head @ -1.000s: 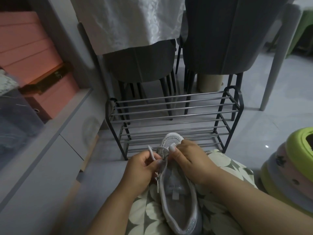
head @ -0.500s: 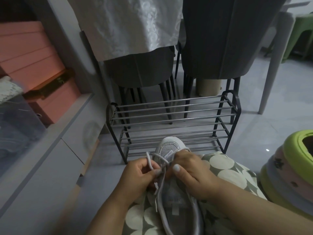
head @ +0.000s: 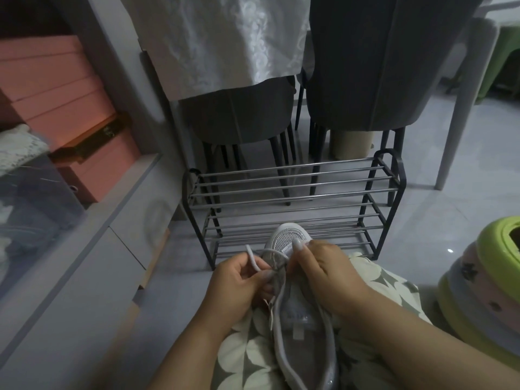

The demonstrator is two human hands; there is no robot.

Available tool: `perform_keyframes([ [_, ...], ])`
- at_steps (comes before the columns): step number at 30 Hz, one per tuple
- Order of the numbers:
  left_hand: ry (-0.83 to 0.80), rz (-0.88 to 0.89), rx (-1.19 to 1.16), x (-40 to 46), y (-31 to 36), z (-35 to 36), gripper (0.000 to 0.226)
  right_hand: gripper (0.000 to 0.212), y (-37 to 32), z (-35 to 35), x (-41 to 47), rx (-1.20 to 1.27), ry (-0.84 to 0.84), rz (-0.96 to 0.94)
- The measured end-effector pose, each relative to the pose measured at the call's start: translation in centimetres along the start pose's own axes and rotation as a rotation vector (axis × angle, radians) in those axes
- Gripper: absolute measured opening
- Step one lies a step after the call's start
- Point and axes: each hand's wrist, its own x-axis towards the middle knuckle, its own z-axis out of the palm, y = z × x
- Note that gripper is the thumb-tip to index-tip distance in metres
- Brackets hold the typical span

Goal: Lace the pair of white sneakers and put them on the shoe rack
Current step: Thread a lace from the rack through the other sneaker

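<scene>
White low-top sneaker with mesh toe panel (head: 289, 240) lies on the person's lap, toe pointing away toward the rack, opening up, grey insole showing. Collar edge pale grey. Thin white shoelace (head: 253, 261) runs across the lowest eyelets near the toe; one loose end curls upward on the left side. Upper eyelets unlaced as far as can be seen.

Left hand (head: 239, 285): fingers curled, thumb and forefinger pinching the lace end just beside the sneaker's left edge. Forearm comes in from bottom centre.

Right hand (head: 323, 274): fingers curled over the right side of the sneaker's forefoot, forefinger tip on the toe panel; looks to be gripping the shoe, lace contact unclear. Forearm enters from bottom right.

Lap covered in grey-green fabric with large cream dots (head: 247, 356).

Black-framed two-tier shoe rack with silver metal rails (head: 287, 190) stands on the pale tiled floor (head: 439, 220) just beyond the sneaker's toe, both tiers bare. Second sneaker not in view
</scene>
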Motion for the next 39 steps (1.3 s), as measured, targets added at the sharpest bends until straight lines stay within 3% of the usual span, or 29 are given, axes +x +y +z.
perform_keyframes([
  [4, -0.011, -0.018, 0.011, 0.21, -0.12, 0.02, 0.007, 0.047, -0.03, -0.31, -0.05, -0.111, -0.066, 0.043],
  [10, -0.039, 0.026, 0.099, 0.47, -0.38, -0.11, 0.014, 0.038, -0.7, -0.87, 0.35, -0.027, -0.213, 0.136],
  [14, -0.026, 0.046, 0.172, 0.61, -0.71, -0.07, 0.016, 0.02, -0.63, -0.79, 0.56, -0.08, -0.254, 0.171],
  [24, 0.09, 0.041, 0.16, 0.56, -0.7, 0.3, 0.01, 0.028, -0.52, -0.34, 0.67, -0.137, -0.317, 0.231],
  [30, 0.047, 0.037, 0.087, 0.19, -0.42, 0.26, 0.009, 0.027, -0.45, -0.15, 0.62, -0.168, -0.308, 0.225],
  [39, 0.032, 0.028, 0.156, 0.4, -0.52, 0.34, 0.011, 0.028, -0.28, -0.13, 0.63, -0.164, -0.317, 0.228],
])
